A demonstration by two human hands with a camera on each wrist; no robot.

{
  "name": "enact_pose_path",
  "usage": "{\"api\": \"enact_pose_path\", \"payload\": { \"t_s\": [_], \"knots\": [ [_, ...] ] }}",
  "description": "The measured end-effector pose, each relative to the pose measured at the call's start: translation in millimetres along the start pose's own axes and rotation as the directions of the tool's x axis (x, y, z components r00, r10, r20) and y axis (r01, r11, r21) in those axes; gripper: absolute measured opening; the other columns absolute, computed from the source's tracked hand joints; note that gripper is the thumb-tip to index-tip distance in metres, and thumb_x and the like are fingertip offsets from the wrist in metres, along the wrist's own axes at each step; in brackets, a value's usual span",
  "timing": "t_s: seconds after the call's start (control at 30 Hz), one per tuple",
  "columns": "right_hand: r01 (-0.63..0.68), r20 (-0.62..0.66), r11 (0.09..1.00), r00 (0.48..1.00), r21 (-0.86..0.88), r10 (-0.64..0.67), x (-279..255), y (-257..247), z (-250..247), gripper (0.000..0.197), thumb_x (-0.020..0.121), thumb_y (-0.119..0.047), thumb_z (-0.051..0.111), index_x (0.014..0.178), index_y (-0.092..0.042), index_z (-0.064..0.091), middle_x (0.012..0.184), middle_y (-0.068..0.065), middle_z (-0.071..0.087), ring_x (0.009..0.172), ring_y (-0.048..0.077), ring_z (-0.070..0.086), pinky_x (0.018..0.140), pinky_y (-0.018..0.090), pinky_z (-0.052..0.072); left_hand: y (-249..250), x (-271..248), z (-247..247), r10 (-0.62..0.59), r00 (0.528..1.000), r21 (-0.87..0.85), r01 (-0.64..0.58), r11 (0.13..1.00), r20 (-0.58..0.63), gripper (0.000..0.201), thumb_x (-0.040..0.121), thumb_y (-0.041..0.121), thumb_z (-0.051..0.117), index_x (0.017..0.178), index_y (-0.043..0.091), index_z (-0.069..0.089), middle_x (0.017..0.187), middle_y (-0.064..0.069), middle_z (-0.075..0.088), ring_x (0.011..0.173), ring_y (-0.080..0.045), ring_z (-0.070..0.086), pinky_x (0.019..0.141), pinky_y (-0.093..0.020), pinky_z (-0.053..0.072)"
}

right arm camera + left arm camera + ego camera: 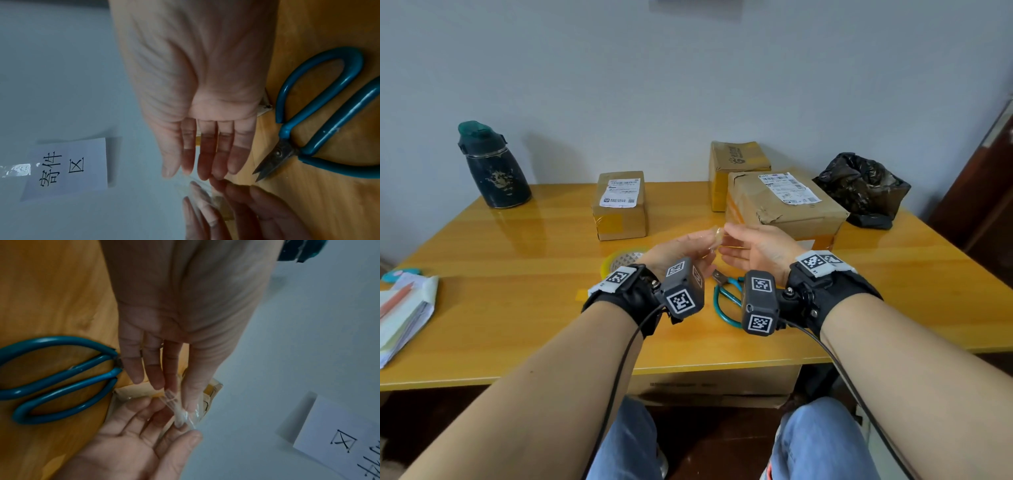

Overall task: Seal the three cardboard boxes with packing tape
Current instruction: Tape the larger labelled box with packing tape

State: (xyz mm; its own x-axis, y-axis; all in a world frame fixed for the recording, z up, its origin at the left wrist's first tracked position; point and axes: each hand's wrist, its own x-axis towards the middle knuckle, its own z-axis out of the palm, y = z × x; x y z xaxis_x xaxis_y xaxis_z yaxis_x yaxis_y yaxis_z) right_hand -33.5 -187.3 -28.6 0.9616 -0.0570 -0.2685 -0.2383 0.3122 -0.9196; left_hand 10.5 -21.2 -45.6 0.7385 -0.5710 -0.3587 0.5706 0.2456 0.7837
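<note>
Evidently mid-taping: the desk [517, 308] carries the large box [784, 205], rear box [736, 159], small box [619, 209] and tape roll [619, 260]. The right hand [756, 248] has a wide grip, while the left hand [674, 251] pinches a clear tape strip [714, 240] in its grip. Next, probably, it needs pressing flat over a seam.

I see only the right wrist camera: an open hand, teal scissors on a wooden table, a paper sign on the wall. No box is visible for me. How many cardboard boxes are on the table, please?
Observer: Three: a small box in the middle, a large box to its right, and a third box behind the large one.
Operator: And where is the tape roll?
Observer: The tape roll lies flat on the table, partly hidden behind the left hand.
Operator: Does that hand hold tape?
Observer: Yes; the left wrist view shows it pinching a crumpled strip of clear tape.
</note>
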Motion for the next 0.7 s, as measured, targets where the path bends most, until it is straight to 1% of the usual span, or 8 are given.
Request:
{"api": "enact_pose_path", "payload": {
  "t_s": [0.13, 0.23, 0.3, 0.37, 0.43, 0.5, 0.57, 0.7],
  "knots": [
    [-0.002, -0.013, 1.000, 1.000, 0.015, 0.003, 0, -2, -6, 0.011, 0.087, -0.013, 0.067, 0.094, -0.008, 0.061, 0.089, 0.009, 0.065, 0.081, 0.021, 0.063, 0.075, 0.029, 0.055, -6, 5, 6, -0.036, 0.993, -0.104, 0.048, 0.993, 0.110, 0.016, 0.078, 0.013, 0.069, 0.092, 0.015, 0.076, 0.085, -0.003, 0.066, 0.076, -0.013, 0.063, 0.084, -0.028, 0.053],
    [0.028, -0.025, 0.999, 0.999, 0.018, -0.027, -1, -2, -9, 0.005, 0.088, -0.009, 0.064, 0.092, -0.006, 0.062, 0.085, 0.008, 0.066, 0.078, 0.019, 0.063, 0.073, 0.027, 0.055, -10, 7, 12, -0.042, 0.992, -0.162, 0.060, 0.985, 0.116, 0.019, 0.073, 0.011, 0.072, 0.091, 0.013, 0.076, 0.082, -0.005, 0.065, 0.077, -0.015, 0.062, 0.079, -0.031, 0.057],
    [0.077, -0.035, 0.997, 0.996, -0.018, -0.077, -1, -1, -10, 0.003, 0.089, -0.006, 0.062, 0.089, -0.004, 0.063, 0.081, 0.007, 0.066, 0.076, 0.017, 0.063, 0.070, 0.025, 0.054, -11, 10, 15, -0.075, 0.986, -0.194, 0.103, 0.976, 0.147, 0.033, 0.067, 0.009, 0.080, 0.099, 0.011, 0.072, 0.086, -0.007, 0.064, 0.079, -0.017, 0.062, 0.073, -0.033, 0.060],
    [0.128, -0.060, 0.990, 0.990, -0.065, -0.132, -1, -1, -11, 0.006, 0.090, -0.006, 0.062, 0.087, -0.003, 0.065, 0.080, 0.007, 0.066, 0.075, 0.016, 0.063, 0.071, 0.024, 0.054, -13, 12, 17, -0.133, 0.969, -0.253, 0.184, 0.950, 0.207, 0.056, 0.052, 0.004, 0.091, 0.103, 0.010, 0.069, 0.088, -0.007, 0.064, 0.079, -0.016, 0.063, 0.064, -0.031, 0.060],
    [0.176, -0.092, 0.976, 0.978, -0.126, -0.188, -2, 0, -11, 0.009, 0.091, -0.007, 0.061, 0.085, -0.003, 0.066, 0.079, 0.006, 0.065, 0.074, 0.015, 0.061, 0.073, 0.025, 0.052, -14, 15, 16, -0.193, 0.945, -0.305, 0.272, 0.913, 0.264, 0.069, 0.046, 0.001, 0.093, 0.107, 0.008, 0.062, 0.083, -0.008, 0.064, 0.073, -0.017, 0.065, 0.054, -0.028, 0.058],
    [0.212, -0.117, 0.961, 0.965, -0.180, -0.235, -1, 0, -11, 0.011, 0.091, -0.008, 0.061, 0.084, -0.003, 0.067, 0.078, 0.006, 0.065, 0.072, 0.013, 0.061, 0.072, 0.024, 0.052, -16, 19, 16, -0.260, 0.916, -0.320, 0.357, 0.878, 0.307, 0.066, 0.048, 0.002, 0.092, 0.104, 0.005, 0.056, 0.076, -0.010, 0.061, 0.062, -0.019, 0.066, 0.046, -0.028, 0.056],
    [0.240, -0.129, 0.941, 0.953, -0.239, -0.276, -1, 1, -12, 0.012, 0.091, -0.008, 0.061, 0.082, -0.004, 0.067, 0.074, 0.004, 0.065, 0.069, 0.012, 0.060, 0.069, 0.022, 0.052, -17, 24, 15, -0.311, 0.881, -0.309, 0.426, 0.850, 0.357, 0.056, 0.050, 0.004, 0.093, 0.092, 0.003, 0.057, 0.070, -0.010, 0.061, 0.056, -0.018, 0.065, 0.043, -0.027, 0.055],
    [0.274, -0.138, 0.890, 0.929, -0.364, -0.343, 3, 4, -15, 0.016, 0.091, -0.010, 0.061, 0.077, -0.008, 0.069, 0.071, 0.003, 0.065, 0.067, 0.011, 0.058, 0.070, 0.024, 0.052, -18, 39, 9, -0.393, 0.819, -0.206, 0.507, 0.837, 0.419, 0.042, 0.049, 0.010, 0.095, 0.077, 0.003, 0.063, 0.066, -0.001, 0.061, 0.053, -0.008, 0.060, 0.044, -0.017, 0.051]
  ]
}}
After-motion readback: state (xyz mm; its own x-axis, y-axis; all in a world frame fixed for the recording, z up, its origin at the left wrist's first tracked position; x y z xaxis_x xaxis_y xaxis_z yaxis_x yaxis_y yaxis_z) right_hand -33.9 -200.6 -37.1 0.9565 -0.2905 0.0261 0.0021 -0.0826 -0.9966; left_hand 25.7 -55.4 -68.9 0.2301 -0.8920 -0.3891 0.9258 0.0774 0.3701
